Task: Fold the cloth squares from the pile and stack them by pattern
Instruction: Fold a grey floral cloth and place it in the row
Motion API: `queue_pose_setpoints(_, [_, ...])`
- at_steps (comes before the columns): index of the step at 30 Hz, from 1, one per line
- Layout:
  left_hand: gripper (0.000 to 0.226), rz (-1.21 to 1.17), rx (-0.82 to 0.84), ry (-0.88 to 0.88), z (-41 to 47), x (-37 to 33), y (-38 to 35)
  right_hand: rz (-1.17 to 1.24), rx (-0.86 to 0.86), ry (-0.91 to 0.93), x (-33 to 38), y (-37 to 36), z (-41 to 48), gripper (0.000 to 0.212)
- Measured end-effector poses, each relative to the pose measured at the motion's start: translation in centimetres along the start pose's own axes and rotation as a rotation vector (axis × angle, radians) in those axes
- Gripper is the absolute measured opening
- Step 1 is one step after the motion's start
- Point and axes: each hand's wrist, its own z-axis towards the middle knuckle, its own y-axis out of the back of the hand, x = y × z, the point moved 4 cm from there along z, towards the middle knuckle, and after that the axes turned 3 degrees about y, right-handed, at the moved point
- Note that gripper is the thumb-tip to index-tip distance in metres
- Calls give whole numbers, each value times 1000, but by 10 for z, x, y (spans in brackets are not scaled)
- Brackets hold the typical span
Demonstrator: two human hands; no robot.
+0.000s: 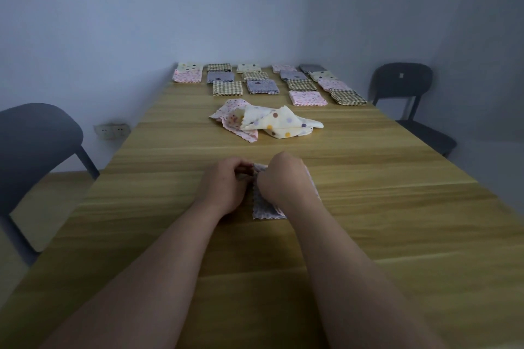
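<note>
Folding this pink cloth (266,211) goes neater imo if left grip (224,187) and right grip (280,178), both pinched on its edge, match the corners beneath them before creasing.

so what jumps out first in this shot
The left hand and right hand pinch a pale patterned cloth on the near middle of the wooden table. Beyond them lies a loose pile of pink and cream dotted cloths, and rows of folded squares line the far end.
</note>
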Motion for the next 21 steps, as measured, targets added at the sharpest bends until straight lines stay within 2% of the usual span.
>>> queue_pose_setpoints(4, [25,-38,-3,13,2,2,-1,10,9,11,-2,-5,2,35])
queue_pose_setpoints(7, [24,-114,-24,43,0,-1,2,110,23,6,-4,-7,6,39])
queue_pose_setpoints(11, [23,-155,-42,40,-4,-7,6,170,-106,52,-16,8,15,37])
queue_pose_setpoints(14, [28,-96,-47,-25,-10,-12,7,12,-193,117,-24,20,16,23])
queue_pose_setpoints(17, [27,65,-84,-269,-14,-24,6,-184,-162,198,-33,24,15,33])
queue_pose_setpoints(19, [37,149,-11,-396,-16,-33,0,-302,-100,277,-40,19,16,39])
queue_pose_setpoints(21, [53,222,140,-425,-19,-37,-9,-419,-49,335,-49,12,15,41])
